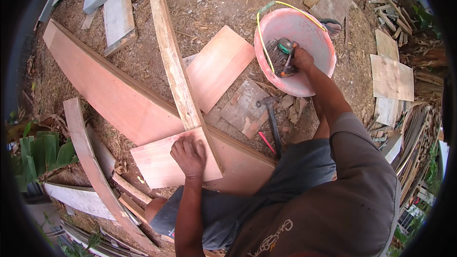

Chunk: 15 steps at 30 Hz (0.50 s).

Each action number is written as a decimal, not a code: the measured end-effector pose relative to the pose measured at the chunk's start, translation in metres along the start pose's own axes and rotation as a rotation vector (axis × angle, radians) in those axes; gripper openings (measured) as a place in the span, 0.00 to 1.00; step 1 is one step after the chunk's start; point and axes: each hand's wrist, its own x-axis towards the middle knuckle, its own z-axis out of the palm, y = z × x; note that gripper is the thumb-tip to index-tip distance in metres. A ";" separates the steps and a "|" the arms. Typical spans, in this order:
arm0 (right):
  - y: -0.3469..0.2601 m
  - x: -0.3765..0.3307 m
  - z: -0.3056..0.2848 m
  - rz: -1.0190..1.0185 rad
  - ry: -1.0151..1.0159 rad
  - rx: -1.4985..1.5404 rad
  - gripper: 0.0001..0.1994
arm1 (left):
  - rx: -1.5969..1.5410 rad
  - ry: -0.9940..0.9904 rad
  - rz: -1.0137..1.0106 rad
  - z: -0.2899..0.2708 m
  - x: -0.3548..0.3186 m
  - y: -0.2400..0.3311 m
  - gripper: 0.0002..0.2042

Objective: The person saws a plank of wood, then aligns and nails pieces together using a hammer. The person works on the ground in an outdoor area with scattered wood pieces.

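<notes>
Head view: the fingertips of the right hand (302, 58) are obscured inside the pink-rimmed bucket (312, 26), so whether they are spread or closed on an item cannot be determined; the hand is positioned over a heap of nails (273, 54), beside a green object (285, 46) of unclear kind and a slim tool with an orange end (285, 73). The underside of the left hand (189, 156) is also concealed. Its fingers are bent, set close together, and rest on the upper face of the small plywood panel (154, 162), near the panel's right edge; whether they grip anything cannot be determined. The panel lies across the wide plywood plank (109, 83), whose near end is cut off from sight by the person's shorts (297, 162). The long timber (171, 50) meets the panel's upper right corner and extends away from the person; whether it continues beneath the panel is hard to make out. The panel's left corner overhangs the plank's edge. Between the panel and the bucket, littered ground (227, 135) carries a hammer (273, 123) and a worn square board (243, 107); the ground beyond the bucket bears scattered chips.
</notes>
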 end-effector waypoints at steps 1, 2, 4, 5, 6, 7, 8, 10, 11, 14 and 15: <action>0.001 -0.002 -0.002 -0.022 -0.040 0.038 0.33 | -0.001 -0.004 -0.009 0.000 -0.001 0.000 0.18; 0.001 -0.004 -0.003 -0.035 -0.038 0.065 0.33 | 0.000 -0.008 -0.017 0.000 0.000 0.000 0.18; -0.001 -0.007 -0.006 -0.053 -0.017 0.103 0.32 | -0.010 -0.005 -0.009 0.000 -0.001 -0.001 0.18; -0.003 -0.008 -0.008 -0.059 0.005 0.113 0.31 | -0.020 -0.009 -0.014 0.000 -0.001 -0.001 0.18; -0.005 -0.008 -0.010 -0.064 -0.026 0.123 0.30 | -0.013 -0.006 -0.004 0.000 -0.001 -0.002 0.18; -0.008 -0.008 -0.011 -0.053 -0.023 0.111 0.29 | -0.010 -0.009 -0.002 0.000 0.000 -0.002 0.18; -0.011 -0.008 -0.013 -0.043 -0.072 0.099 0.27 | -0.014 -0.008 -0.012 0.000 0.000 -0.002 0.18; -0.018 -0.008 -0.013 -0.027 -0.133 0.069 0.25 | -0.016 -0.005 -0.003 0.000 0.000 -0.002 0.18; -0.020 -0.009 -0.013 -0.019 -0.145 0.052 0.24 | -0.019 -0.004 -0.003 0.000 0.000 -0.001 0.18; -0.025 -0.014 -0.009 -0.068 -0.073 0.021 0.24 | -0.028 -0.010 -0.014 -0.001 0.000 -0.001 0.18; -0.025 -0.015 -0.008 -0.090 -0.069 0.010 0.24 | -0.016 -0.001 0.003 -0.002 0.000 -0.001 0.18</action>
